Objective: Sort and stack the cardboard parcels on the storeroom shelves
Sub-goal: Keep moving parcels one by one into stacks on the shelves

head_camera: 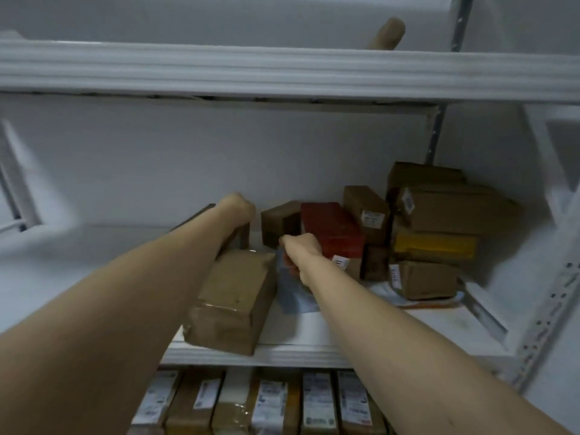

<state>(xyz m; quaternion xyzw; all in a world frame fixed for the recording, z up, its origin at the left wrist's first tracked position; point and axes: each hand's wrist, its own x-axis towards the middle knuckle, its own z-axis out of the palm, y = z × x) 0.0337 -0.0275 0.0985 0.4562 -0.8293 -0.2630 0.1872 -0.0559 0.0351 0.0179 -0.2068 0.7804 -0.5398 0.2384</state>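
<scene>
Both my arms reach into the middle shelf [314,351]. My left hand [237,206] is curled over the top of a dark brown parcel [243,237] standing at the back, mostly hidden by my forearm. My right hand [299,248] grips a flat packet [290,288], grey-blue with a red part, lifting its near end beside a long red box [332,232]. A large taped cardboard parcel [233,301] lies at the shelf's front edge between my arms. A small dark box [279,222] stands behind my right hand.
A pile of brown parcels [455,211] with a yellow one [434,246] fills the shelf's right end. The shelf below holds a row of labelled parcels [270,403]. The upper shelf edge [282,73] hangs overhead; a tan roll [387,34] lies on it.
</scene>
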